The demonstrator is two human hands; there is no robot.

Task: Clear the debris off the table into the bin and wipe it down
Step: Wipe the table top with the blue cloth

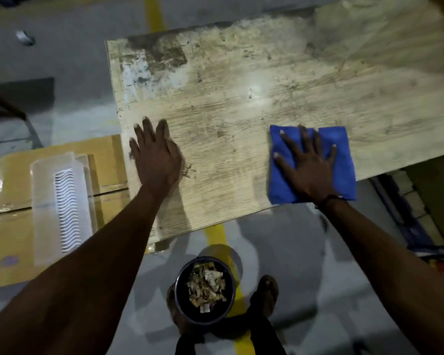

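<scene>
A worn, stained wooden table (241,103) fills the upper middle of the view. My right hand (309,162) presses flat, fingers spread, on a folded blue cloth (344,160) near the table's front edge. My left hand (155,155) lies flat with straight fingers on the bare tabletop near the left edge. A few small crumbs of debris (189,172) lie just right of that hand. On the floor below the table edge, between my feet, stands a dark round bin (205,290) holding scraps of paper and dry bits.
Left of the table lie cardboard boxes (16,175) with a white slotted plastic tray (62,206) on top. A yellow line (217,234) runs across the grey floor. Dark and blue objects (405,221) sit under the table's right side.
</scene>
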